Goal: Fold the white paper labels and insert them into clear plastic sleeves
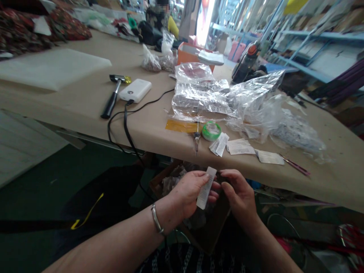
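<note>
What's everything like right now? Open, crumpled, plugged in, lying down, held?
Label, held in left hand
Right hand, fingers bent, grip unclear
Hammer, lying down
White device, cable plugged in
Orange box, open
Clear plastic, crumpled
Green roll, lying flat
Other labels, lying in three groups
Pink tool, lying down

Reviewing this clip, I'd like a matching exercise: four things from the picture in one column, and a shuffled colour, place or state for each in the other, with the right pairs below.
Column one
1. Hammer
2. Left hand
3. Tape roll
4. Power bank

Column two
A. Bright green, near the front edge of the table
B. Connected to a black cable
C. Lying down, black-handled
D. Holding a printed label

Right pairs
1-C; 2-D; 3-A; 4-B
</note>
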`<control>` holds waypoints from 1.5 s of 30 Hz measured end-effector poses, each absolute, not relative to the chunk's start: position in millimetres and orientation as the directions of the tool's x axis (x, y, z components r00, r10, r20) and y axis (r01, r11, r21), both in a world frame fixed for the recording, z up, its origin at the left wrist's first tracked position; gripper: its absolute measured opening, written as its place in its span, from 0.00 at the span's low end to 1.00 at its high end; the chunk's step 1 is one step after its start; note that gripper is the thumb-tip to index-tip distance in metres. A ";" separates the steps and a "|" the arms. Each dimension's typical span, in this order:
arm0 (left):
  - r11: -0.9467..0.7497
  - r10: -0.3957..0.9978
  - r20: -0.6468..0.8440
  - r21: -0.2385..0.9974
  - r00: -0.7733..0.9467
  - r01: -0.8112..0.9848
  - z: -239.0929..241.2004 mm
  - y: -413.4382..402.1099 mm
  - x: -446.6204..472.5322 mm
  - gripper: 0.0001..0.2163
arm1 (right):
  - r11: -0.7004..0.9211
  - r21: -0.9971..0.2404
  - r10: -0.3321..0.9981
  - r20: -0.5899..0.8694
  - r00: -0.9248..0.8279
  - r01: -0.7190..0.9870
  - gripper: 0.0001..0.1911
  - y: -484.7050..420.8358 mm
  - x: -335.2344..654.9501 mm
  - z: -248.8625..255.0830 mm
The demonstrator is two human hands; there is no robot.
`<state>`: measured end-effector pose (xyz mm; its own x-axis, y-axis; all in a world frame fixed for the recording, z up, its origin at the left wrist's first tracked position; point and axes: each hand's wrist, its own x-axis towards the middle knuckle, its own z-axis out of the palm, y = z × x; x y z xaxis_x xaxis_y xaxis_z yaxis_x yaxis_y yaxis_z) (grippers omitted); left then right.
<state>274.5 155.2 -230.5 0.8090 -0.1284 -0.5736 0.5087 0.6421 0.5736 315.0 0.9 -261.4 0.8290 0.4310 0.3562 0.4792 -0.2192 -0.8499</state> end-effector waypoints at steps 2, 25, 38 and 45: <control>0.599 -0.189 -0.555 0.588 0.810 0.543 -227.7 156.8 269.7 0.08 | -0.088 -0.970 0.508 0.154 0.847 0.229 0.18 -0.1 323.7 -260.4; 0.559 -0.310 -0.514 0.581 0.799 0.591 -235.3 162.6 254.1 0.07 | -0.122 -0.991 0.713 -0.053 0.699 0.050 0.24 14.2 322.2 -248.2; 0.610 -0.196 -0.479 0.624 0.856 0.489 -240.3 170.3 256.4 0.05 | -0.431 -0.624 0.642 0.295 0.708 0.651 0.17 27.9 307.2 -248.0; 0.602 -0.140 -0.460 0.664 0.877 0.444 -241.6 174.9 256.5 0.08 | -0.339 -0.868 0.512 0.152 0.846 0.362 0.20 36.4 306.7 -252.1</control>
